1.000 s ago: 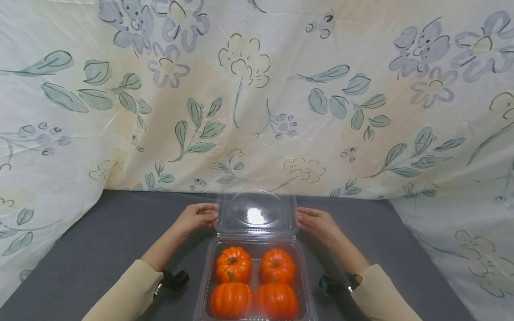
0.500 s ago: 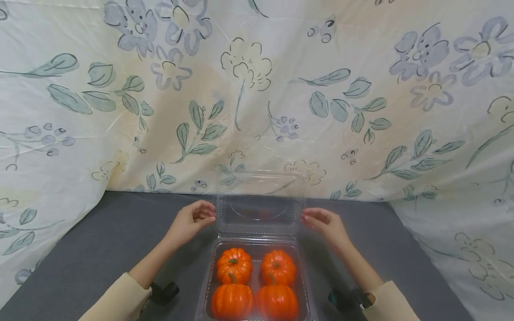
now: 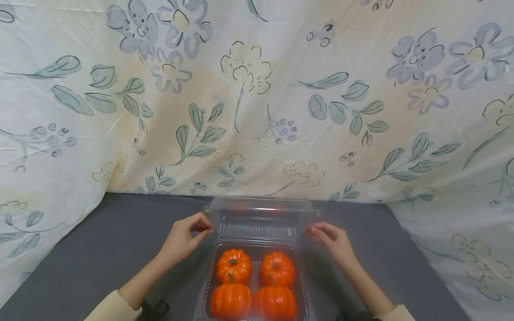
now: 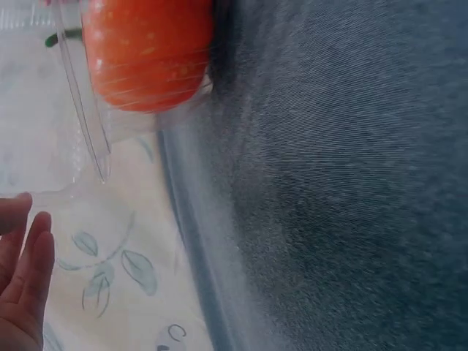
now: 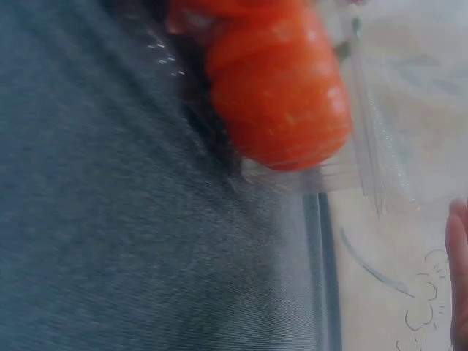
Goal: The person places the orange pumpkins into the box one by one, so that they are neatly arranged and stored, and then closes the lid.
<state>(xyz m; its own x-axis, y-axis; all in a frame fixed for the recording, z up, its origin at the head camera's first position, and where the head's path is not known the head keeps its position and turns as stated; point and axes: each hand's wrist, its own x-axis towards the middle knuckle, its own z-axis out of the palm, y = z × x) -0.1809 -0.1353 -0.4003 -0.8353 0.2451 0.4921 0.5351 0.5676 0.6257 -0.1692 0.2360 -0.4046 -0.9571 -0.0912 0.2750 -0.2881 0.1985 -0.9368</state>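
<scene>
A clear plastic clamshell box (image 3: 205, 285) lies on the dark table, with several small orange pumpkins (image 3: 234, 266) in it. Its hinged lid (image 3: 257, 231) is raised at the far side and leans partly over toward me. My left hand (image 3: 184, 236) pinches the lid's left edge between thumb and fingers. At the opposite edge, my right hand (image 3: 333, 243) pinches the lid in the same way; its fingertips look blurred. In the left wrist view, the fingers (image 4: 36, 256) meet the lid's corner beside a pumpkin (image 4: 150, 55). The right wrist view shows only a sliver of the right hand (image 5: 459, 285).
A dark grey cloth (image 3: 132, 240) covers the table. Behind it hangs a pale floral curtain (image 3: 257, 111), close to the lid's far side. A black wrist device (image 3: 154, 310) sits at the left cuff.
The lid has swung up from lying back behind the box and now tips toward me. Both hands have come nearer with its edges. The pumpkins stay in place.
</scene>
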